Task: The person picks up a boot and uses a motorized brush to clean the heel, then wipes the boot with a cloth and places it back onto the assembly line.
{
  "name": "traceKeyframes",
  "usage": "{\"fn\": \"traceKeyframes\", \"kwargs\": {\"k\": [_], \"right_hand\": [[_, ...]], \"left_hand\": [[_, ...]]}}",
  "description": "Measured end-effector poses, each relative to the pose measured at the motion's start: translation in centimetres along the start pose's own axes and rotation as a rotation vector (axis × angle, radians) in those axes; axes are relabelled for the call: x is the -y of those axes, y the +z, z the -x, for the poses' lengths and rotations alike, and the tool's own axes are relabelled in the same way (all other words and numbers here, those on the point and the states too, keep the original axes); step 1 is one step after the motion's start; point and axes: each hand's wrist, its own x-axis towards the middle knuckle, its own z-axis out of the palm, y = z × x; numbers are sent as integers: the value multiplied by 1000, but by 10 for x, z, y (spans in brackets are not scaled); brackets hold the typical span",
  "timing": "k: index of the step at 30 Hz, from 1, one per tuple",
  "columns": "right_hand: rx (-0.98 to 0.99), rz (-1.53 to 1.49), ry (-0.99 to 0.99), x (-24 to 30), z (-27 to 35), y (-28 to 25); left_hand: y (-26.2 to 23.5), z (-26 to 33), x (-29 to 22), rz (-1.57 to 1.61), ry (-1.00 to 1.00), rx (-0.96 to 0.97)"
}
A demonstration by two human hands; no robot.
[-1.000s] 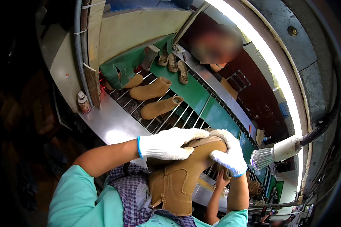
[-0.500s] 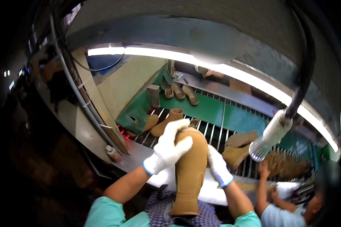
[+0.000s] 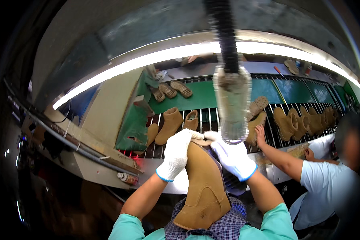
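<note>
Toe end of the tan suede boot (image 3: 206, 188) hidden under both gloves, its shaft opening lost against the checked apron (image 3: 224, 228) at the lower edge. Hanging dusty nozzle (image 3: 232, 106) right above the boot, blurred, its hose cut off at the top.

Left hand (image 3: 177, 154), white-gloved, wrapped around the boot's upper left side, fingers curled over the top. Right hand (image 3: 233, 157), also gloved, clamped on the boot's upper right, just under the nozzle mouth. Boot upright between the two hands, held out over the chest, sole end up toward the nozzle.

Beyond the boot, a roller conveyor (image 3: 212, 116): two tan boots (image 3: 170, 125) just behind the left glove, a row of further boots to the right, exact count hard to make out. Three soles (image 3: 170, 90) on the green surface farther back. One co-worker's arm (image 3: 278, 154) to the right of the boot, hand resting on the conveyor edge.
</note>
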Motion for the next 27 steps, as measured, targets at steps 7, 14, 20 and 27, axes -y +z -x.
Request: {"fn": "traceKeyframes", "kwargs": {"k": [7,14,20,27], "right_hand": [[106,137,-160,-16,-15,-30],[196,-153,147,20,12,-62],[377,-330,359,0,22,-47],[211,-131,117,-22,0,-12]], "left_hand": [[30,-17,-17,-253,89,26],[13,-17,11,-398,64,-11],[-1,-27,6,-336,-12,7],[-7,-38,5,-312,-8,-70]]}}
